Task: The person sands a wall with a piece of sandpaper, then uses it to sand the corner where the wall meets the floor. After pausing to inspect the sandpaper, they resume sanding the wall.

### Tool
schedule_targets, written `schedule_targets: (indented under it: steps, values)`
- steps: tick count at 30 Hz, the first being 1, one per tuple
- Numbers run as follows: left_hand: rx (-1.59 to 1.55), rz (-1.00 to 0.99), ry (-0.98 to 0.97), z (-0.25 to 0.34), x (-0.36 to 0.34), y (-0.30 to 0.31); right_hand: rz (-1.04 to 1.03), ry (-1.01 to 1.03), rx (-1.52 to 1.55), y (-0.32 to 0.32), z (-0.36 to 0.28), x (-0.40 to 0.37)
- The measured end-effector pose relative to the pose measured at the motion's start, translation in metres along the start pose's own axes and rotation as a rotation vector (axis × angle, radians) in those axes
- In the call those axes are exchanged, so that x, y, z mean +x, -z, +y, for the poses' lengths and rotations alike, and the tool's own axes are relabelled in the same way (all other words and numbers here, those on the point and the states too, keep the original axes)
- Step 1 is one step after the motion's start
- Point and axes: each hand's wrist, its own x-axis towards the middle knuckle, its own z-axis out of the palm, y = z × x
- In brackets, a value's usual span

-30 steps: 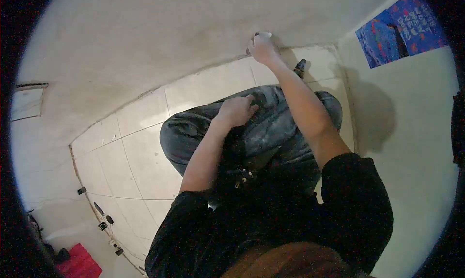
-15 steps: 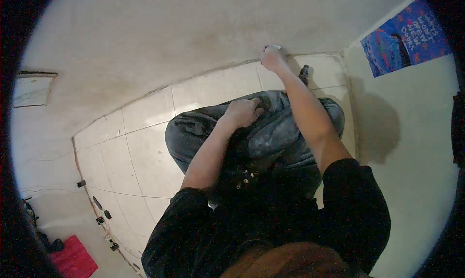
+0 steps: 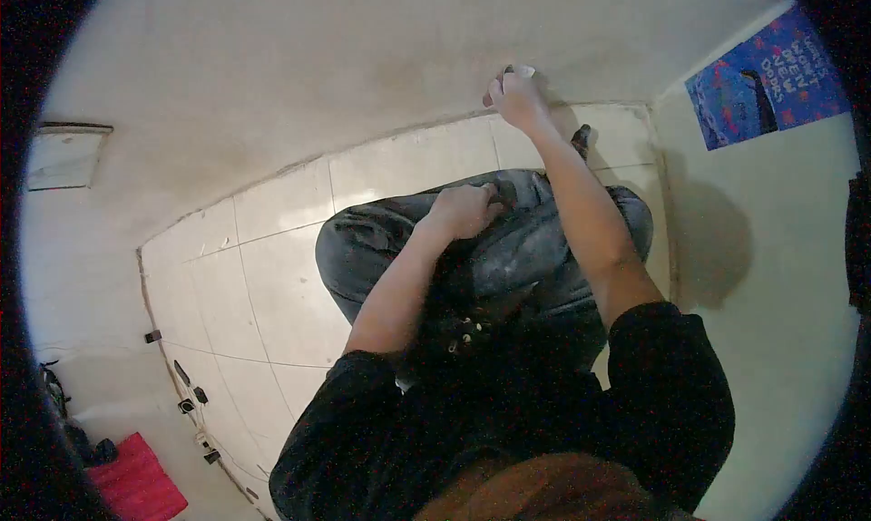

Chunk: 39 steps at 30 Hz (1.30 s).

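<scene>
My right hand (image 3: 519, 99) reaches up to the lower wall (image 3: 363, 58), just above the floor line. Its fingers are closed around a small white piece (image 3: 524, 70) whose kind I cannot make out; only an edge shows past the knuckles. My left hand (image 3: 464, 211) rests on the lap of my dusty dark trousers (image 3: 508, 258). Its thumb and index finger are apart, with nothing visible in it, and the other fingers are partly hidden. Small pale crumbs (image 3: 467, 326) lie on the dark cloth of my lap.
A dark object (image 3: 581, 138) stands on the tiled floor (image 3: 281, 276) beyond my right knee. A blue lettered poster (image 3: 771, 81) hangs on the right wall. Cables and small black plugs (image 3: 186, 405) line the left wall's base, near a red cloth (image 3: 136, 480).
My right hand has moved slightly up the wall, and more of the white piece shows. My left hand stays on my lap. The whole view has shifted a little.
</scene>
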Motion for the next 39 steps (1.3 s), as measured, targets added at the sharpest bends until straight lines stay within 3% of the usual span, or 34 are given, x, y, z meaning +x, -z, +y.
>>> schedule_targets:
  steps: [2,4,7,10,13,15,17,19,22,25,28,31,34,37,39]
  values:
    - [-0.006,0.013,-0.013,-0.001,0.004,0.003,-0.041,-0.048,0.017,-0.002,0.006,0.001]
    - [-0.023,0.012,-0.05,-0.008,0.008,-0.004,-0.008,-0.012,-0.075,-0.044,0.048,0.007]
    - [-0.015,0.001,-0.004,-0.003,0.002,0.002,0.084,0.017,-0.057,-0.023,0.019,0.0]
    - [-0.019,0.007,-0.031,-0.001,-0.002,0.005,-0.022,-0.024,0.061,0.02,-0.024,-0.007]
    - [0.02,-0.008,-0.001,0.002,0.003,0.005,0.065,0.03,-0.093,-0.039,0.038,0.004]
    - [0.019,0.0,-0.006,0.002,0.004,0.005,0.012,0.144,-0.164,-0.032,0.042,0.001]
    - [0.017,-0.003,0.003,0.0,0.002,0.007,0.043,0.134,-0.124,-0.023,0.025,0.0]
    - [0.005,-0.012,0.02,0.004,-0.002,0.009,0.152,0.0,0.015,-0.003,-0.009,0.0]
    - [-0.008,-0.024,-0.016,-0.002,0.003,0.004,-0.007,-0.042,0.138,0.003,-0.006,0.0]
    - [0.006,0.025,-0.026,-0.002,0.006,0.001,-0.006,0.025,-0.064,-0.03,0.029,0.002]
    - [-0.007,0.038,0.001,0.0,0.002,0.001,-0.029,-0.022,0.144,-0.014,0.015,0.009]
    - [0.0,0.006,-0.003,-0.001,0.002,0.002,0.09,0.251,-0.2,-0.003,0.008,0.008]
    - [0.043,0.016,-0.019,0.0,0.004,0.003,0.011,-0.062,-0.067,-0.024,0.023,0.002]
    - [0.014,0.031,-0.017,-0.003,0.005,-0.002,0.067,0.062,-0.134,-0.016,0.026,0.0]
    - [0.01,0.056,-0.024,-0.003,0.002,0.0,-0.02,-0.039,0.029,0.006,0.003,0.007]
